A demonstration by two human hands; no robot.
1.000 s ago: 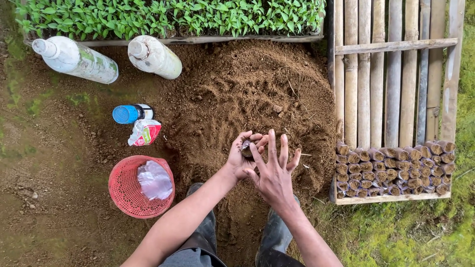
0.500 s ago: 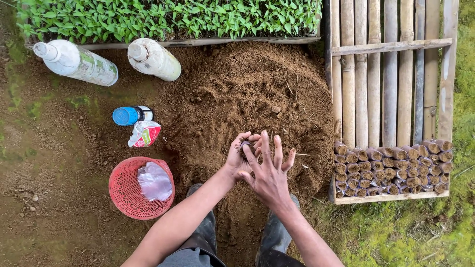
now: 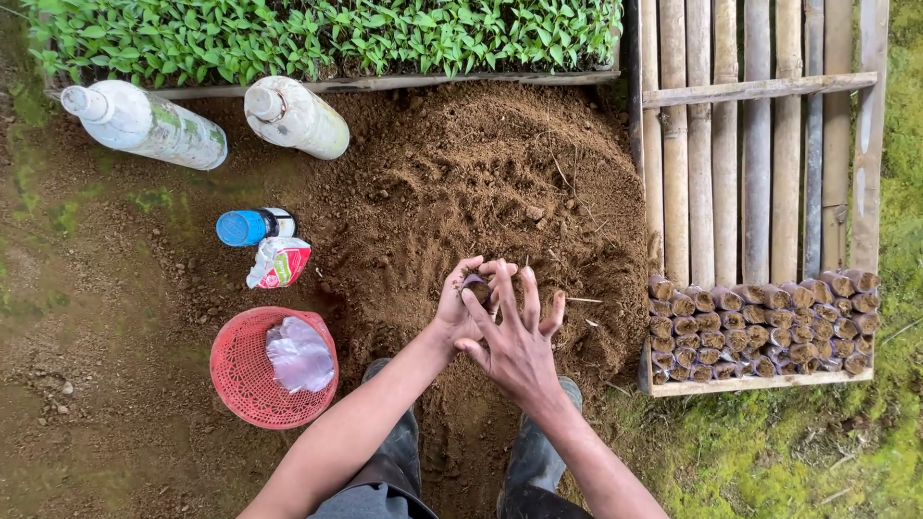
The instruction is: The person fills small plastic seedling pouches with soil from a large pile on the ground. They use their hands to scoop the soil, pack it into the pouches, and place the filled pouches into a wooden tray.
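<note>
Left to right we see red basket (image 3: pixel 252 384) with plastic bag (image 3: pixel 299 354), then left hand (image 3: pixel 461 306) with its grip closed round a small soil-filled pot (image 3: pixel 476 286) over the soil heap (image 3: pixel 481 183), right hand (image 3: pixel 517 344) open, fingers spread against it, filled pots (image 3: pixel 760 325) in bamboo tray (image 3: pixel 760 144).

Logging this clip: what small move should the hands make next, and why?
Probably press more soil in: the left hand grips a small dark soil-filled seedling pot, the right hand spread against it, above the brown soil heap, apart from the filled pots.
</note>
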